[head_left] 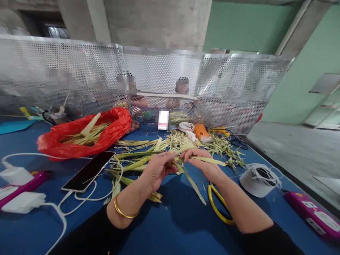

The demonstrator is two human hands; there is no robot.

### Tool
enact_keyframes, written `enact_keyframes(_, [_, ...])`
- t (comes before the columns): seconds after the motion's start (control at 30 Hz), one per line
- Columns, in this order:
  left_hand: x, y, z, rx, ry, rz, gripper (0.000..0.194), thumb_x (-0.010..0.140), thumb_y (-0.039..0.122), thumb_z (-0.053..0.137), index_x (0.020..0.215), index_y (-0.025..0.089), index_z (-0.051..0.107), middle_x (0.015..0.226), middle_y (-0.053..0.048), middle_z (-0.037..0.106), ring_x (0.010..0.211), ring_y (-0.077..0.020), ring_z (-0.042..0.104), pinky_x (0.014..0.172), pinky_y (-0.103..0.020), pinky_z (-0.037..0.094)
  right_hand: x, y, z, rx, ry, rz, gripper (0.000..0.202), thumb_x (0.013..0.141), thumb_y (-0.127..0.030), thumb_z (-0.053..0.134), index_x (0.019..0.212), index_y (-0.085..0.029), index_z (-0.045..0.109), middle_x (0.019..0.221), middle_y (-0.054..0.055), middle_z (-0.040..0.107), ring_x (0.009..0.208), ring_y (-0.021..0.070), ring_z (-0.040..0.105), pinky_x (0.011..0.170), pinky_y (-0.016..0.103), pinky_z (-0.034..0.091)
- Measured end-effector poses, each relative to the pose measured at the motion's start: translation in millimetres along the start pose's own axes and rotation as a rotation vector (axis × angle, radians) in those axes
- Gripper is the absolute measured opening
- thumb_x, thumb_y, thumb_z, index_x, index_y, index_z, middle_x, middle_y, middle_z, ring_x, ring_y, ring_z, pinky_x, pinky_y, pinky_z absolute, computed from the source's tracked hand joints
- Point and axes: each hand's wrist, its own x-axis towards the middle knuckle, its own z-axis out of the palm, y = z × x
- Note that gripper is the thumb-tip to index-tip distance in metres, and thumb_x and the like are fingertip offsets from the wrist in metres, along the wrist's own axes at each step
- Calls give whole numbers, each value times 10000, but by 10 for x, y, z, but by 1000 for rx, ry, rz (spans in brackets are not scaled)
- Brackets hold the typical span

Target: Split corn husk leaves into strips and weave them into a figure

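Note:
Pale green plant-leaf strips (195, 187) run between my two hands above the blue table. My left hand (159, 166) pinches them with thumb and fingertips; a gold bangle circles that wrist. Close beside it, my right hand (200, 161) has its fingers closed on the same strips, and one strip sticks out to the right past the knuckles. The exact spot where the strips cross is partly hidden by the fingers. Loose leaf strips (132, 164) lie behind and left of my left hand. Under my right forearm, yellow-handled scissors (217, 207) show only in part.
A red plastic bag (53, 141) of dried strips stands left, near a phone (89, 171) with white cables. Trimmings (225, 147), an orange packet (202, 132) and a white cord spool (256, 182) lie right. Purple power strips sit at both sides. Behind a perforated metal screen (159, 67) are other people.

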Motion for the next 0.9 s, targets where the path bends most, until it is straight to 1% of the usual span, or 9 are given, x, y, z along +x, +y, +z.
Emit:
enact_keyframes(0.17, [13,45,-18,-74,88,56,40,782,146,644,789,119,672,604,8,614,463,-74,548,524,-212,524,12,40,-23,10,14,136,306,802,-428,592,657,-165,653,830,66,690,835,216,621,791,359,467])
enact_keyframes(0.27, [13,96,-26,-100,163,81,104,807,114,607,877,114,684,596,7,621,466,-83,573,537,-215,530,36,166,-85,-85,394,245,319,767,-466,637,679,-160,644,694,53,658,697,208,625,714,359,492])
enact_keyframes(0.33, [11,111,-30,-101,187,74,102,811,105,603,875,107,681,576,7,614,468,-84,576,545,-213,531,40,216,-99,-366,648,76,245,748,-390,679,838,-164,652,765,53,653,713,208,619,712,366,497])
enact_keyframes(0.37, [9,111,-30,-100,190,67,99,812,105,604,877,106,680,573,6,613,473,-86,579,546,-212,531,33,219,-87,-540,675,-74,241,761,-345,677,924,-170,647,836,67,655,770,216,620,746,377,495])
enact_keyframes(0.47, [3,92,-26,-93,178,45,67,806,117,625,847,104,676,579,-3,618,493,-89,583,542,-203,521,-12,161,17,-979,380,-529,237,843,-219,605,1079,-211,628,989,94,653,943,224,604,868,391,460])
enact_keyframes(0.53, [0,79,-25,-100,170,37,27,790,127,650,787,109,670,594,-4,624,500,-82,576,545,-193,513,-46,108,103,-1122,179,-687,281,870,-144,553,1132,-228,612,1002,86,662,973,209,602,899,381,439])
enact_keyframes(0.63, [4,74,-33,-128,171,14,77,778,144,669,707,124,646,588,4,616,509,-76,562,553,-188,502,-68,75,180,-1198,67,-720,316,884,-97,504,1167,-210,591,988,80,676,952,199,612,885,376,424])
enact_keyframes(0.8, [43,70,-59,-196,168,-46,102,778,115,656,686,139,621,582,17,597,519,-62,545,570,-174,496,-49,142,206,-1177,22,-620,321,906,-112,442,1207,-156,543,965,90,696,837,195,630,784,358,432])
enact_keyframes(0.9, [57,42,-62,-217,158,-70,123,797,98,618,680,136,621,586,20,595,520,-58,537,575,-172,492,-52,164,223,-1195,1,-662,353,906,-84,424,1242,-153,509,984,88,696,834,183,633,790,346,427])
